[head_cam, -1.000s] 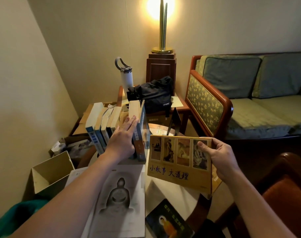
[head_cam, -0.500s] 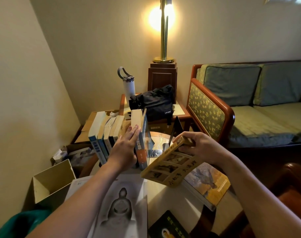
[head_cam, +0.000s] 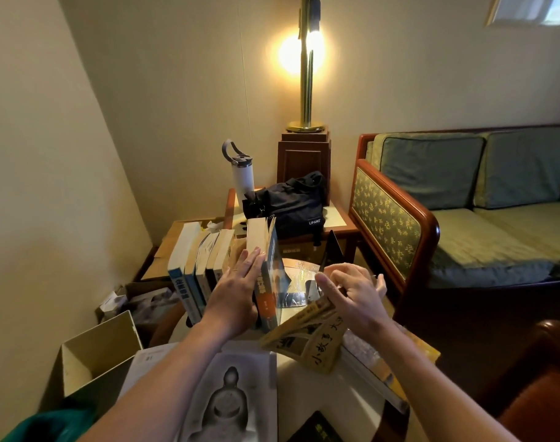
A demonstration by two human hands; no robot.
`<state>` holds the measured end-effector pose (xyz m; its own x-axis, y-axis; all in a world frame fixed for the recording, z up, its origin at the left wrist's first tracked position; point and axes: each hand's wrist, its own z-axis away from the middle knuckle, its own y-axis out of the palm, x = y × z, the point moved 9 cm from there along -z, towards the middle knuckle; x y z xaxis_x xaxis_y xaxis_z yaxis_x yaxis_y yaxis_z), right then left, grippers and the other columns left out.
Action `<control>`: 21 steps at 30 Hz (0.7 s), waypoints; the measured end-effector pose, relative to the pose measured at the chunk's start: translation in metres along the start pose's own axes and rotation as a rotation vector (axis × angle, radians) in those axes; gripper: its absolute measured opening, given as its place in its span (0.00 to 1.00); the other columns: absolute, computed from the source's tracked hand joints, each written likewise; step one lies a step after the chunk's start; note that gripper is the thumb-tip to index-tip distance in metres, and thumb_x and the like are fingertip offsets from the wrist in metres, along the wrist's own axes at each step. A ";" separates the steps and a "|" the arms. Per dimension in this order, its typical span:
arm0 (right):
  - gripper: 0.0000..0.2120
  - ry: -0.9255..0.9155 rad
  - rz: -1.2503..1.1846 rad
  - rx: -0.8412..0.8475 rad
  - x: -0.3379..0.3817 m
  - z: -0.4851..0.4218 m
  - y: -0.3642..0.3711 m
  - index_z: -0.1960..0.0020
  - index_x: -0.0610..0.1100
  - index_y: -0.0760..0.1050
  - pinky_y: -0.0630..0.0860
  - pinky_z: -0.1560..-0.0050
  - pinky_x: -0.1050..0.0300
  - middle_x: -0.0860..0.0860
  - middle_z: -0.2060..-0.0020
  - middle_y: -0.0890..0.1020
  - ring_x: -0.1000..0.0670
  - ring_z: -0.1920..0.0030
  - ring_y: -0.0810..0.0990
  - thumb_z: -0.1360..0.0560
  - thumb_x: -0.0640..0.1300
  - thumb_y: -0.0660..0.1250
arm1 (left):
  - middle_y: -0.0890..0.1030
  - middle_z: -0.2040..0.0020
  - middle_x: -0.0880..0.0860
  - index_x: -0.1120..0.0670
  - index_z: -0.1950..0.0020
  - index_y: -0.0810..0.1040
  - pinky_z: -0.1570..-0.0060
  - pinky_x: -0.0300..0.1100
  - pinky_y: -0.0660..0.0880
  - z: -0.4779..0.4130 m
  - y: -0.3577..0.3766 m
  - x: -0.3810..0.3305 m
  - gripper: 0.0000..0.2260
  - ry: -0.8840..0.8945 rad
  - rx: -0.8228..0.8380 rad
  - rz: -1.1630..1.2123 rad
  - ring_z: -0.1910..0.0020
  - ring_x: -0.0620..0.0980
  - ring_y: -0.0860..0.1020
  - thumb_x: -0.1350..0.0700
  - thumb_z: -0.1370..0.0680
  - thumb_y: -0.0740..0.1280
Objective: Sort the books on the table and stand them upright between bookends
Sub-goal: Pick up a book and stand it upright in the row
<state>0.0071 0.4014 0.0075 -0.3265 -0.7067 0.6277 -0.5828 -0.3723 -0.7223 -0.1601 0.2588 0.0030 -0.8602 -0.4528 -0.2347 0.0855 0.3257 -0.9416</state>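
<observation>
The near edge cuts off most of a dark book (head_cam: pixel 317 430). Our left hand (head_cam: pixel 234 291) covers some lower spines of the standing books (head_cam: pixel 202 260). Our blurred right hand (head_cam: pixel 352 298) hides the foot of the black bookend (head_cam: pixel 331 247), and we cannot tell its grip on the yellow book (head_cam: pixel 310 339).

Sorting day: a pale round table (head_cam: pixel 307 387) carries the load. At its 11 o'clock a row of books (head_cam: pixel 195 269) stands on end, leaning slightly, with an orange-spined book (head_cam: pixel 267 291) closing the row's right side. A black bookend (head_cam: pixel 332 250) stands apart at 1 o'clock. A large grey print of a seated figure (head_cam: pixel 227 403) lies flat at 7 o'clock, a dark book (head_cam: pixel 317 432) at 6 o'clock by the near edge, and a flat yellow volume (head_cam: pixel 425 350) at 4 o'clock. A yellow paperback (head_cam: pixel 317 346) tilts over the centre; whether it touches the top cannot be told.
</observation>
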 end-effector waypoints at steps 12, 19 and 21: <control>0.36 0.400 -0.317 -0.046 -0.023 0.019 0.018 0.21 0.61 0.56 0.33 0.27 0.31 0.53 0.24 0.26 0.43 0.24 0.27 0.28 0.61 0.62 | 0.42 0.18 0.45 0.49 0.18 0.43 0.22 0.53 0.55 0.000 0.004 -0.001 0.43 0.006 -0.004 0.027 0.22 0.45 0.37 0.62 0.24 0.68; 0.34 0.426 -0.620 -0.088 -0.018 0.022 0.017 0.20 0.55 0.55 0.65 0.26 0.48 0.43 0.21 0.36 0.41 0.20 0.40 0.19 0.31 0.59 | 0.43 0.18 0.45 0.49 0.18 0.44 0.22 0.53 0.55 0.000 0.002 -0.001 0.43 0.016 0.005 0.026 0.21 0.47 0.40 0.61 0.24 0.68; 0.33 0.383 -0.655 -0.075 -0.012 0.021 0.014 0.21 0.52 0.58 0.54 0.22 0.48 0.44 0.20 0.41 0.45 0.20 0.40 0.20 0.28 0.56 | 0.44 0.18 0.45 0.49 0.18 0.44 0.23 0.54 0.56 0.001 0.001 -0.002 0.42 0.012 0.004 0.032 0.20 0.48 0.42 0.61 0.24 0.68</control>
<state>0.0186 0.3921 -0.0168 -0.1243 -0.0919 0.9880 -0.7908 -0.5922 -0.1546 -0.1581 0.2593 0.0024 -0.8632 -0.4320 -0.2613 0.1148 0.3361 -0.9348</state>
